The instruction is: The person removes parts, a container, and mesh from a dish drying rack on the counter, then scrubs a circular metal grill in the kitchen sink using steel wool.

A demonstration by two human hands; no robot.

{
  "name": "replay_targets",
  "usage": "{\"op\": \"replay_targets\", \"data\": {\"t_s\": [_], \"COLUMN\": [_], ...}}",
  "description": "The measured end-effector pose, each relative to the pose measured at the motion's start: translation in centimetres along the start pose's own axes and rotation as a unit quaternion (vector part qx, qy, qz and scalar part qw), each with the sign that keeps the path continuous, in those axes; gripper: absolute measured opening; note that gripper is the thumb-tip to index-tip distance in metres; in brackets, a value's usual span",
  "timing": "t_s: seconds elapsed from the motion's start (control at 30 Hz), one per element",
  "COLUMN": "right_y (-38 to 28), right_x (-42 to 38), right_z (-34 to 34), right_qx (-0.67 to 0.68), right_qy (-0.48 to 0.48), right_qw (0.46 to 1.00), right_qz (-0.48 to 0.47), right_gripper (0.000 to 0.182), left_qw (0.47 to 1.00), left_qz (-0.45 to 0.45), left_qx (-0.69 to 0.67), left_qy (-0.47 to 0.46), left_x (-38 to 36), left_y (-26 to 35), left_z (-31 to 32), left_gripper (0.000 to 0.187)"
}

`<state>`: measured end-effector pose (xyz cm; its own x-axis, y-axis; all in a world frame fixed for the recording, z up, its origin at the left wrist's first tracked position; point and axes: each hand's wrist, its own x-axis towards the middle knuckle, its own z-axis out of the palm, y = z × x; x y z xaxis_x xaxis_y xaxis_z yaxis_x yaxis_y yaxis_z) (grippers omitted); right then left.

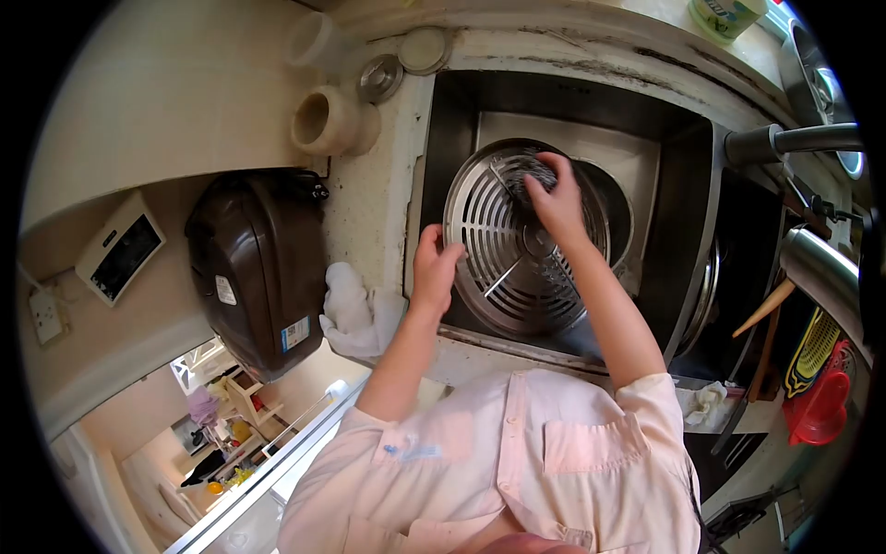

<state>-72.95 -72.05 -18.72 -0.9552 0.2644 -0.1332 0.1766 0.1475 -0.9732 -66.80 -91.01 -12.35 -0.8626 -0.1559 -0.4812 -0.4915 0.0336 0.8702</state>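
Note:
A round slotted steel tray point(494, 268) leans at a slant inside the metal sink point(678, 175). My left hand point(435, 274) grips the tray's left rim, with the thumb over the edge. In my right hand point(558, 205) is a steel wool scrubber point(522, 173), pressed against the upper part of the slotted face. Another round metal item point(624, 196) shows partly behind the tray, mostly hidden by it and my right arm.
A faucet point(771, 144) reaches over the sink's right side. On the left counter stand a beige jar point(318, 122), a metal lid point(379, 78), a white cloth point(349, 300) and a brown appliance point(258, 268). A red plastic basket point(820, 406) hangs at the right.

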Motion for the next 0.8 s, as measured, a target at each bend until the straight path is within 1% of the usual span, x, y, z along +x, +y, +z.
{"op": "replay_targets", "data": {"t_s": [0.03, 0.07, 0.1, 0.13, 0.17, 0.2, 0.27, 0.3, 0.4, 0.43, 0.5, 0.53, 0.57, 0.6, 0.63, 0.67, 0.7, 0.73, 0.77, 0.8], "right_y": [1.1, 1.8, 4.1, 4.8, 5.9, 7.2, 12.1, 13.8, 14.8, 14.7, 13.4, 12.0, 8.8, 6.6, 3.8, -0.4, -3.5, -5.8, -7.2, -7.9], "right_x": [-0.7, -1.3, -1.5, -2.0, -2.5, -2.7, -3.5, -3.7, -2.6, -2.4, -1.2, -0.7, -0.9, -1.5, -2.1, -2.8, -3.7, -4.5, -5.2, -5.8], "right_z": [-1.0, -2.5, -3.9, -5.6, -6.9, -7.8, -7.4, -7.2, -7.6, -7.1, -6.4, -6.2, -6.0, -5.5, -4.8, -4.2, -3.0, -1.9, -0.5, 1.1], "right_qx": [-0.002, -0.039, -0.113, -0.234, -0.313, -0.388, -0.516, -0.569, -0.522, -0.518, -0.419, -0.363, -0.262, -0.202, -0.135, -0.079, -0.073, -0.077, -0.057, -0.039], "right_qy": [0.031, 0.052, 0.083, 0.096, 0.083, 0.071, -0.062, -0.129, -0.161, -0.138, -0.071, -0.036, 0.036, 0.086, 0.063, 0.006, -0.017, -0.055, -0.091, -0.116], "right_qw": [1.000, 0.998, 0.990, 0.967, 0.945, 0.917, 0.853, 0.806, 0.818, 0.837, 0.904, 0.922, 0.956, 0.975, 0.988, 0.992, 0.983, 0.974, 0.962, 0.955], "right_qz": [0.000, 0.018, 0.014, 0.033, 0.051, 0.067, -0.045, -0.100, -0.180, -0.108, 0.049, 0.127, 0.130, 0.033, -0.041, -0.095, -0.165, -0.208, -0.250, -0.270], "right_gripper": [0.045, 0.048, 0.051, 0.050, 0.047, 0.044, 0.041, 0.039, 0.038, 0.038, 0.037, 0.037, 0.035, 0.032, 0.031, 0.032, 0.031, 0.032, 0.033, 0.033], "left_qw": [0.998, 0.998, 0.999, 0.999, 0.998, 0.997, 0.994, 0.994, 0.989, 0.990, 0.991, 0.989, 0.985, 0.980, 0.980, 0.981, 0.982, 0.982, 0.966, 0.944], "left_qz": [-0.066, -0.052, -0.036, -0.023, -0.024, -0.006, 0.032, 0.034, 0.071, 0.080, 0.096, 0.089, 0.084, 0.078, 0.108, 0.103, 0.098, 0.093, 0.153, 0.213], "left_qx": [-0.005, 0.011, 0.026, 0.042, 0.045, 0.061, 0.098, 0.102, 0.129, 0.117, 0.089, 0.120, 0.150, 0.179, 0.163, 0.162, 0.162, 0.163, 0.206, 0.249], "left_qy": [-0.015, -0.017, -0.020, -0.020, -0.041, -0.040, -0.038, -0.027, -0.013, -0.008, -0.002, 0.009, 0.020, 0.033, 0.034, 0.028, 0.022, 0.016, 0.023, 0.031], "left_x": [1.0, 1.6, 2.0, 2.2, 2.1, 1.7, 0.4, 0.1, -0.4, -0.2, 0.3, 0.1, -0.2, -0.3, 0.1, 0.2, 0.2, 0.3, 0.5, 0.6], "left_y": [0.1, 0.5, 1.2, 1.8, 2.3, 2.8, 3.5, 3.4, 3.8, 3.6, 2.8, 3.1, 3.5, 3.6, 2.7, 2.5, 2.4, 2.3, 2.0, 1.4], "left_z": [-0.5, -0.4, 0.0, 0.3, 0.3, 0.3, -0.1, -0.5, -0.8, -0.8, -0.6, -0.3, 0.1, 0.4, 0.2, 0.2, 0.1, 0.0, -0.1, -0.3], "left_gripper": [0.028, 0.028, 0.029, 0.029, 0.027, 0.028, 0.030, 0.025, 0.022, 0.021, 0.019, 0.020, 0.020, 0.020, 0.020, 0.021, 0.021, 0.021, 0.023, 0.024]}}
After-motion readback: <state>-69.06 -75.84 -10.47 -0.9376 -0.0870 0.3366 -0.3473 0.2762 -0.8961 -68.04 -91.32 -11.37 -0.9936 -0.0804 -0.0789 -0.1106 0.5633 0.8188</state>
